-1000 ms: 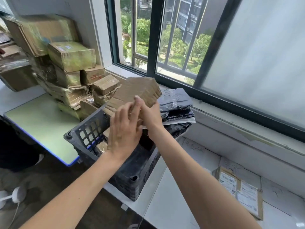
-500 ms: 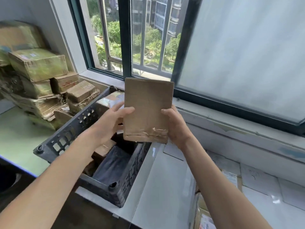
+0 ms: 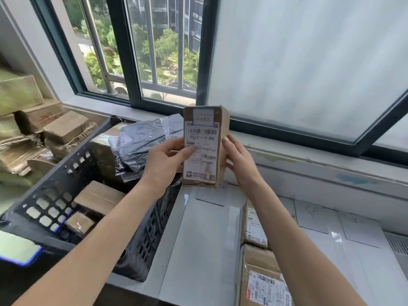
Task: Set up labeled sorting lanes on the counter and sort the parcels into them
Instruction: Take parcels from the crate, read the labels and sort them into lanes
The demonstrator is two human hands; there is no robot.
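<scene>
Parcel (image 3: 205, 149) held up right of the crate (image 3: 61, 184): label small print unreadable. Left hand (image 3: 164, 161) thumb covers the label's left edge; right hand (image 3: 239, 161) fingers hidden behind the parcel. Carton stack (image 3: 33, 129) left of crate is blurred and cut by the frame edge. Boxes (image 3: 260, 270) right of crate are part-hidden by the forearm, nearest one cut off at the bottom.

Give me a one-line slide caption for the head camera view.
Left hand and right hand hold a labelled cardboard parcel upright over the counter, beside a black crate of parcels.
</scene>
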